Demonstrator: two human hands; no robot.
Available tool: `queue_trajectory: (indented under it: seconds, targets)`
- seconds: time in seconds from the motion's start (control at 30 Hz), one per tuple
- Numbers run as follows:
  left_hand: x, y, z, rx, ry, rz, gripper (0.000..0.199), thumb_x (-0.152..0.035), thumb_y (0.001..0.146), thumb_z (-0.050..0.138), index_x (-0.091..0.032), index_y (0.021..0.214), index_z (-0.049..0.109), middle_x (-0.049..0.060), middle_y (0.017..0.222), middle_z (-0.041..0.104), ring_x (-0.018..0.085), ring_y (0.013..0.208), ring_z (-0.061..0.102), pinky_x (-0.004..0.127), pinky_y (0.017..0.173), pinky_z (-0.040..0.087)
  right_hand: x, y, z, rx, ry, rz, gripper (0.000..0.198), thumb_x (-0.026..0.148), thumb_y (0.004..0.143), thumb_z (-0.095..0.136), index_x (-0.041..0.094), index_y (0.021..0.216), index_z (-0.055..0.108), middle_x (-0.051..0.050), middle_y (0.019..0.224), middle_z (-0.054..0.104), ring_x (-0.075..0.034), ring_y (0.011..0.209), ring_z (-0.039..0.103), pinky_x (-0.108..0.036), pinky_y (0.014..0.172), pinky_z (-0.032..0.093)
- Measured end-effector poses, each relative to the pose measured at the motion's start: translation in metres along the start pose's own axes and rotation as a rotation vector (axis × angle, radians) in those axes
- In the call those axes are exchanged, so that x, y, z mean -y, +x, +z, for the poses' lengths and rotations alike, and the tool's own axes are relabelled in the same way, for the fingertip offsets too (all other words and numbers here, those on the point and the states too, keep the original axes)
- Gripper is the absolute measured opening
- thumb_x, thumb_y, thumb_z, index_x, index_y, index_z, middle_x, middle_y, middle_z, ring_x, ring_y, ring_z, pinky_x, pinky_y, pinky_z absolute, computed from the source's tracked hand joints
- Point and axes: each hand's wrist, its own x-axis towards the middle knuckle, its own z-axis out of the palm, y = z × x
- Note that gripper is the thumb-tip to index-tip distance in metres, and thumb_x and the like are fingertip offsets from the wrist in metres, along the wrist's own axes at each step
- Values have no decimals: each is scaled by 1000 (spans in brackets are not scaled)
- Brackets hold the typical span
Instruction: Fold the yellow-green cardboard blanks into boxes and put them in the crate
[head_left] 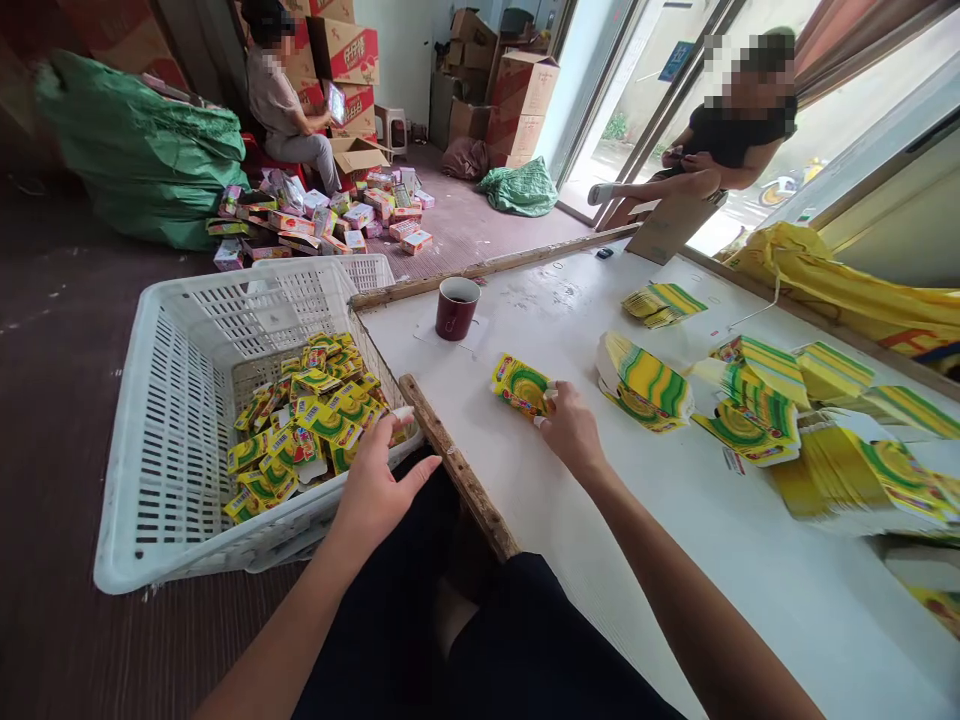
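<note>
My right hand [574, 432] pinches the near end of a yellow-and-green printed carton [517, 382], which lies low over the white tabletop [540, 480]. White coverings show on some of its fingertips. On the other side, my left hand [381, 490] has thumb and fingers apart with nothing between them. It hovers by the near right rim of a white plastic basket [118, 450]. Inside that basket lies a loose heap of small yellow-green cartons [322, 415]. Flat carton stacks [645, 385] rest to the right of my right hand.
A dark red cup [456, 312] of dark liquid stands near the table's wooden edge strip [465, 470]. More carton stacks [862, 470] spread rightward. Beyond are scattered boxes [322, 220], a green sack [142, 150], and two seated people, one [289, 110] left and another [739, 140] right.
</note>
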Motion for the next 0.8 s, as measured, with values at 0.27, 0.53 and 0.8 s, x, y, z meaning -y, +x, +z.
queue_trajectory:
  seconds: [0.27, 0.53, 0.8]
  targets:
    - [-27, -6, 27, 95, -824, -191, 70, -61, 63, 78, -22, 118, 55, 13, 127, 63, 29, 120, 59, 43, 97, 51, 75, -57, -15, 421, 645, -82, 61, 23, 62, 73, 25, 114, 40, 4, 87, 51, -12, 66, 54, -31, 65, 49]
    - [-75, 6, 22, -243, -1241, -215, 53, -76, 79, 49, -23, 75, 53, -3, 62, 46, 13, 58, 51, 32, 68, 53, 123, -100, -25, 753, 974, -88, 57, 28, 63, 84, 26, 107, 48, 4, 86, 52, -12, 72, 51, -27, 65, 45]
    - [-56, -6, 37, -143, -1072, -118, 67, -78, 53, 74, -24, 91, 63, 0, 87, 65, 16, 81, 62, 28, 77, 54, 106, -93, -22, 567, 1078, 6, 41, 40, 64, 86, 24, 88, 58, 4, 80, 56, -12, 70, 53, -26, 63, 44]
